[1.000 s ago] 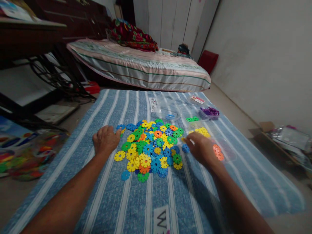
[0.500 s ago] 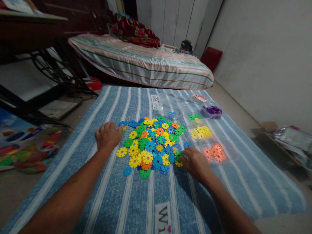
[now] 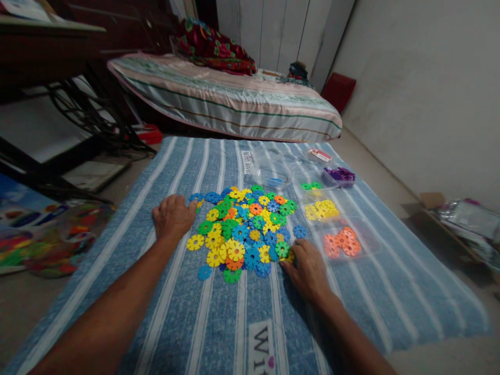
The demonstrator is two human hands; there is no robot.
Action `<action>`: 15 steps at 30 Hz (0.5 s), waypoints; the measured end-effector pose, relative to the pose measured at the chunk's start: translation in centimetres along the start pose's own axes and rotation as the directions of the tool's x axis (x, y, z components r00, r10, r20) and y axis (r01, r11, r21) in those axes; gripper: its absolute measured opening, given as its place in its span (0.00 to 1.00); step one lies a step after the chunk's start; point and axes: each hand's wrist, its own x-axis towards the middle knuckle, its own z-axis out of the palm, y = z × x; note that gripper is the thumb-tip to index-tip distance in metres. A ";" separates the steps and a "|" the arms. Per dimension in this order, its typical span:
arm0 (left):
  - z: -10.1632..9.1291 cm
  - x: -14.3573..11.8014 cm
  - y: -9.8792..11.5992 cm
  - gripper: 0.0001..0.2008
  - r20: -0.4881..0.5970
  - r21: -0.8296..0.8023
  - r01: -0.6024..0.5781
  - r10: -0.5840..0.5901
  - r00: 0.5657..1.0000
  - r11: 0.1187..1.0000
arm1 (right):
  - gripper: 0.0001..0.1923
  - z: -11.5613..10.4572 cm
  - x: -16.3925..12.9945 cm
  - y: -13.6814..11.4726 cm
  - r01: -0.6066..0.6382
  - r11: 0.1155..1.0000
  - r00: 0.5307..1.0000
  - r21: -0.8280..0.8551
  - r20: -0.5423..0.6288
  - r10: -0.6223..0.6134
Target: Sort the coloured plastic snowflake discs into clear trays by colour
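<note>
A pile of flat plastic snowflake discs [image 3: 242, 229] in yellow, green, blue and orange lies on a blue striped mat [image 3: 195, 323]. My left hand [image 3: 172, 216] rests palm down at the pile's left edge, fingers loosely curled, holding nothing. My right hand [image 3: 308, 271] lies at the pile's lower right edge, its fingertips touching a yellow disc there. Right of the pile, clear trays hold sorted discs: yellow ones [image 3: 321, 210], orange ones [image 3: 341, 242], a few green ones [image 3: 310, 186] and purple ones [image 3: 339, 175].
A mattress with striped bedding [image 3: 234, 104] lies beyond the mat. Dark furniture and a wheel frame [image 3: 78, 114] stand at the left, with a bag of coloured toys [image 3: 50, 239] on the floor. A white wall runs along the right, with clutter [image 3: 464, 219] at its foot.
My right hand has drawn back from the sorted trays to the pile's lower right edge. The left hand has stayed at the pile's left edge.
</note>
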 end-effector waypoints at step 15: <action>-0.1 -0.1 0.2 0.21 -0.001 0.044 0.003 -0.003 1.000 0.999 | 0.08 -8.8 4.8 -0.5 -0.010 0.985 0.897 -0.173 0.433 0.085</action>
